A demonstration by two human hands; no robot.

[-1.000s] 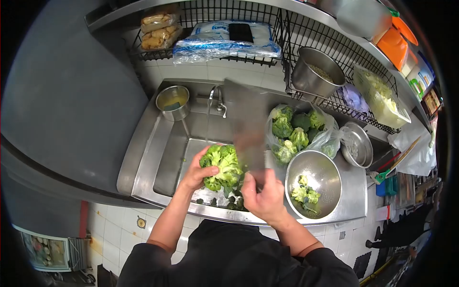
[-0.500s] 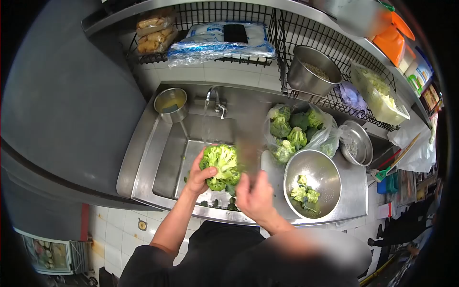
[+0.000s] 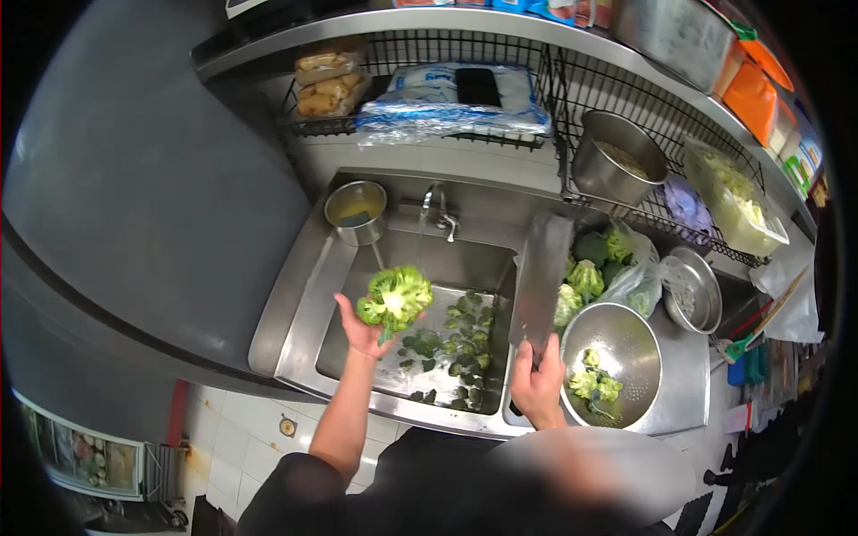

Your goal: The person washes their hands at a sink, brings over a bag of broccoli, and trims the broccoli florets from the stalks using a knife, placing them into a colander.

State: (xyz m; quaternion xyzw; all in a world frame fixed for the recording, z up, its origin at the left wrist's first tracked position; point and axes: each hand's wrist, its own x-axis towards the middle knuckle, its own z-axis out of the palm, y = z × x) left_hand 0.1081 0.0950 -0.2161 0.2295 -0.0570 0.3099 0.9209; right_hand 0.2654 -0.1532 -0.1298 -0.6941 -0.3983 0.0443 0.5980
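Steel fills the head view: a wire rack (image 3: 572, 73) runs along the wall at 12 o'clock, and nearer me the metal surface (image 3: 675, 397) carries a sink (image 3: 465, 250). Reading the clock from the sink's middle, the broccoli head (image 3: 395, 297) is just off centre toward 11, raised on my left hand (image 3: 365, 338); that hand is spread wide, thumb away, fingers mostly hidden beneath, probably to bear the weight without squeezing. Out at 4, my right hand (image 3: 536, 393) grips a cleaver (image 3: 544, 277), blade pointing to 12 and well apart from the head, which likely spares my other fingers. Florets (image 3: 465, 344) lie on the sink's floor toward 4, where its walls would keep them together. Past the cleaver, at 3, sits a colander (image 3: 636, 357) with pale pieces (image 3: 597, 384) inside, perhaps placed there for easy reach; a bag of broccoli (image 3: 617, 268) lies at 2
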